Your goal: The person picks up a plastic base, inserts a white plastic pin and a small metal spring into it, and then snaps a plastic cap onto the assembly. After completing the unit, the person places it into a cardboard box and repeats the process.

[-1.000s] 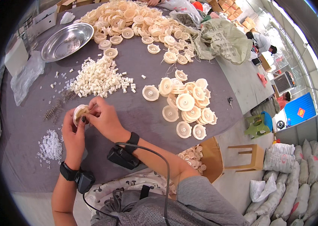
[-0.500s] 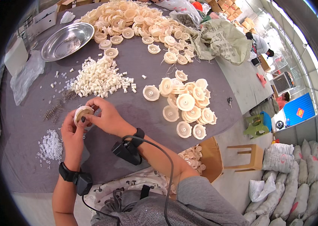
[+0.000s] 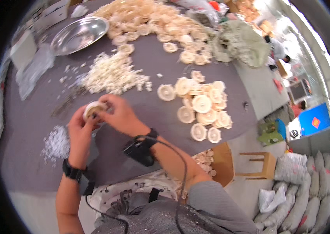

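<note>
Head view: left hand (image 3: 80,130) and right hand (image 3: 120,112) pinch a round, cream, rimmed disc (image 3: 92,109)

Left fingers (image 3: 78,117) and right fingers (image 3: 111,101) hold a cream disc (image 3: 91,108).

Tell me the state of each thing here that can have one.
Left hand: closed on the held disc
Right hand: fingers at the disc, exact grip blurred
Cream flanged disc: held up
Steel basin: uncovered, face up
Cardboard box: open, discs inside
Clear plastic bag: wrinkled
Green woven sack: crumpled
Small cream plugs: loosely heaped
White washers: loosely heaped
</note>
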Available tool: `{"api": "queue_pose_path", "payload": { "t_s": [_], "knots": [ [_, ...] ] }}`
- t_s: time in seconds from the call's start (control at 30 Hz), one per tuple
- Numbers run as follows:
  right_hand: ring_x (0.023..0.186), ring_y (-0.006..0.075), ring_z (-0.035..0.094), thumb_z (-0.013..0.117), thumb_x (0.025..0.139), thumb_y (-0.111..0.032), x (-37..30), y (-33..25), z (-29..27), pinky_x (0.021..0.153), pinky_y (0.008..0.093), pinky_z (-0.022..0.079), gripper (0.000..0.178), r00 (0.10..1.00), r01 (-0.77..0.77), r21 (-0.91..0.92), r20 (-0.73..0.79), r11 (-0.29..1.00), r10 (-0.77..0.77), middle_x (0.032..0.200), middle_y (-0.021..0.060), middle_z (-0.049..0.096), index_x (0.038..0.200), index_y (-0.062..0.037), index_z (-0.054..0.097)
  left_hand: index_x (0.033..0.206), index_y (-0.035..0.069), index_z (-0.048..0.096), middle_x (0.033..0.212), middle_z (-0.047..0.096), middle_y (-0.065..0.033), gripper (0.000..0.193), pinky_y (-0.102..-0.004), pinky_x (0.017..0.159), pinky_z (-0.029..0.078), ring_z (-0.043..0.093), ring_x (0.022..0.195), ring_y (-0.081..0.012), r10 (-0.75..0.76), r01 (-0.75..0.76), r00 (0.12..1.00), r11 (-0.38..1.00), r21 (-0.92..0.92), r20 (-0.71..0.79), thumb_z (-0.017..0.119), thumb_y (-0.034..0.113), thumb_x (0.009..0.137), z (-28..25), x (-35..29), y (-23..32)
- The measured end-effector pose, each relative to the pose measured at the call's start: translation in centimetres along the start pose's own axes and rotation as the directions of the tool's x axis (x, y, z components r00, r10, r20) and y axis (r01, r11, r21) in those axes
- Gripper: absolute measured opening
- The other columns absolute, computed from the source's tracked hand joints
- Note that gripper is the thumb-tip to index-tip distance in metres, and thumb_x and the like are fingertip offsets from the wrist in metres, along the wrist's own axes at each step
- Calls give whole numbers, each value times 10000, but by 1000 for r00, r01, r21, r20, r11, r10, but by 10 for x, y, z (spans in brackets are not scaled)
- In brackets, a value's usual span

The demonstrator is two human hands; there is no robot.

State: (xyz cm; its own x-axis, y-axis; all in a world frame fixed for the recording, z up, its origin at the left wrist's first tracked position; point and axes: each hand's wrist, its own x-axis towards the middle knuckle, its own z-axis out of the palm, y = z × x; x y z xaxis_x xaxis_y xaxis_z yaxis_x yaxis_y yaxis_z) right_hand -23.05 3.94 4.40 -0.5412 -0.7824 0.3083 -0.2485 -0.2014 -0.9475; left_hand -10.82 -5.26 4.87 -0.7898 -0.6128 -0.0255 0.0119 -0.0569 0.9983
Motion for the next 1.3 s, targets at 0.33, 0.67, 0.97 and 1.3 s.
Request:
{"api": "queue_pose_path", "payload": {
  "t_s": [0.33,0.67,0.97,1.3],
  "knots": [
    [682,133,613,647,789,-119,-3,-7,-8,567,230,509,234,984,-172,227,-13,959,180,842,86,619,949,11,535,1107,-2,524,955,606,-60,288,-238,655,513,603,809,-119,-34,67,974,988,-139,225,553,126,851,-6,11,19],
    [767,126,598,656,758,-48,0,-19,9,606,248,484,243,986,-162,259,0,952,168,855,62,617,969,15,553,1044,-3,564,901,625,-51,267,-243,682,500,608,756,-110,99,-74,978,988,-137,185,601,155,832,-29,18,19],
    [675,234,571,644,731,-152,-16,-9,25,641,323,448,201,934,4,-618,282,786,217,766,115,594,903,-53,616,1091,-9,524,956,611,-58,308,-276,720,513,597,829,-117,202,-120,958,927,-354,203,566,179,851,-44,16,31],
    [657,122,526,550,843,-115,-13,-17,13,597,244,426,116,974,-109,-18,197,994,110,757,29,565,918,-27,534,1208,85,360,787,515,-64,371,-366,720,419,462,649,-152,374,45,815,720,-693,442,501,181,879,-31,8,24]
  ]
}}
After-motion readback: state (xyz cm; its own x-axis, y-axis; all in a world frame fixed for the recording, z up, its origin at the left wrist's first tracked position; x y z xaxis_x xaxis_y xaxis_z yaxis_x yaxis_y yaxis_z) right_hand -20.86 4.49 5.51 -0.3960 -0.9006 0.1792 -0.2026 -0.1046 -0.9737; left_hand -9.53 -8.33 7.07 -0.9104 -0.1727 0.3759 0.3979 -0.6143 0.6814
